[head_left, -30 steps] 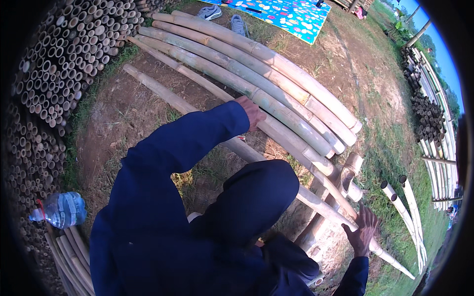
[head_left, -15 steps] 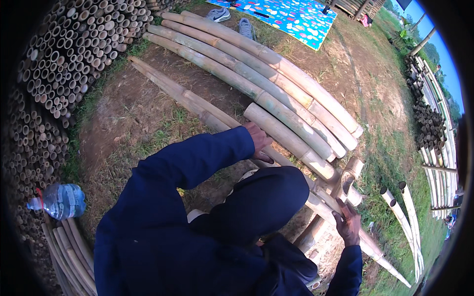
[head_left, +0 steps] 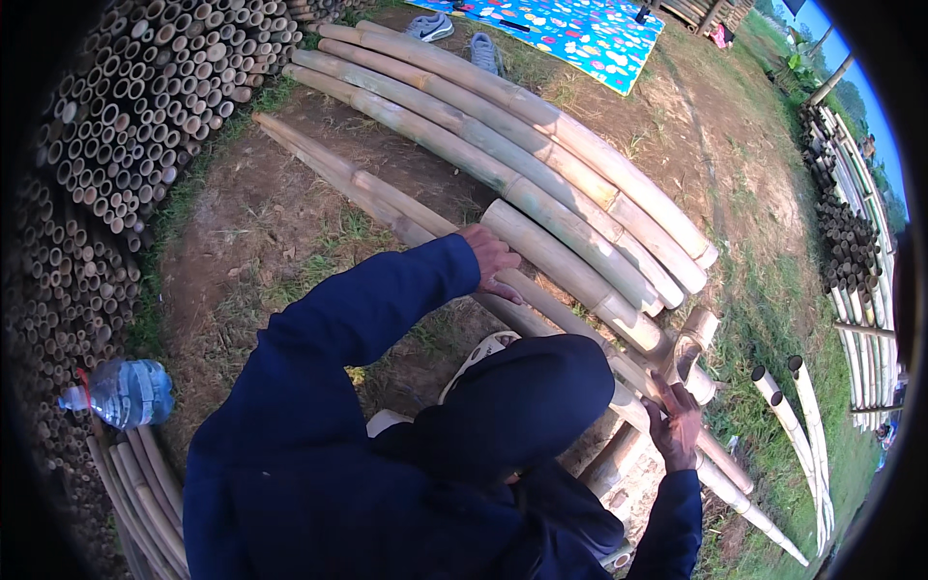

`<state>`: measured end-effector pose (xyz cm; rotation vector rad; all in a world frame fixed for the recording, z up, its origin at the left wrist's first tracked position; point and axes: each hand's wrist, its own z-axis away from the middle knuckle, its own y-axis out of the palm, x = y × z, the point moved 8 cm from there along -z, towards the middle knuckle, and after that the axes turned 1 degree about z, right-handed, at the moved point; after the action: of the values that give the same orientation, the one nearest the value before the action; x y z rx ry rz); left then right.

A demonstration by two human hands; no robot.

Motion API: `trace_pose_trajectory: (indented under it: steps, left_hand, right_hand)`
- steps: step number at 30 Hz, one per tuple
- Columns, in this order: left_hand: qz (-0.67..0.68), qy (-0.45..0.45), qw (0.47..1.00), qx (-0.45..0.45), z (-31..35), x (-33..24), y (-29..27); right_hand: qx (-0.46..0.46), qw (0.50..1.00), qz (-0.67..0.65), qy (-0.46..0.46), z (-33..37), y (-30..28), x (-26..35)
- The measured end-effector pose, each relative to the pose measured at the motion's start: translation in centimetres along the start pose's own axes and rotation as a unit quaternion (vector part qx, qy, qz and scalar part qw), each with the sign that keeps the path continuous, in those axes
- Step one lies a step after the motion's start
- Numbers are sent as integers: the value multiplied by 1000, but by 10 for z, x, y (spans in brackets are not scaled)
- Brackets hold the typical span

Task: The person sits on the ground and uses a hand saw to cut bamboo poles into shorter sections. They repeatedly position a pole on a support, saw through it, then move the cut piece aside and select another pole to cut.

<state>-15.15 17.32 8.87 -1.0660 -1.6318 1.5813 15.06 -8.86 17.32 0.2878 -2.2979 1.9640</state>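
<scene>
Two long, slender bamboo poles (head_left: 372,193) lie side by side, running from the far left past my knee to the lower right. My left hand (head_left: 491,261) is closed over the upper pole, thumb on its near side. Farther along, my right hand (head_left: 677,423) grips the same pole, fingers across the top and thumb apart. Part of the poles is hidden by my hands and raised knee. Just beyond my left hand lies a thicker bamboo pole (head_left: 570,271). Beside my right hand stands a cut, hollow bamboo piece (head_left: 693,338).
Several thick bamboo poles (head_left: 541,126) lie beyond. Stacked bamboo (head_left: 126,116) rises at left, near a water bottle (head_left: 130,393). Grey shoes (head_left: 483,53) sit near a blue patterned mat (head_left: 580,39). More poles (head_left: 807,435) lie on grass at right.
My left hand has shifted slightly left. The two slender poles have come apart at the lower right, where a second end now shows beside the longer tip.
</scene>
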Motion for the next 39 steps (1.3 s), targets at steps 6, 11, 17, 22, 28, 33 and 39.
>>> trace_pose_trajectory:
  steps: [6, 11, 17, 22, 28, 33, 39]
  left_hand:
    - [34, 8, 999, -41, 2, -9, 6]
    - [63, 24, 997, -27, -22, -19, 27]
    - [110, -42, 986, 117, -18, -4, 64]
    - [52, -42, 972, 223, -24, -16, 68]
    - [50, -12, 961, 271, -23, -16, 88]
    - [21, 27, 948, 317, -14, -15, 103]
    - [48, 24, 954, 296, -12, -15, 107]
  right_hand:
    - [9, 1000, -17, 13, 4, 4, -7]
    - [43, 996, -57, 46, 12, 20, -29]
    - [91, 977, -156, 114, -4, 71, -58]
    - [77, 971, -186, 131, 14, 99, -81]
    - [110, 954, -220, 170, 24, 122, -85]
    - [125, 961, -198, 144, 26, 120, -71]
    - [171, 979, -25, 107, 35, 125, -69]
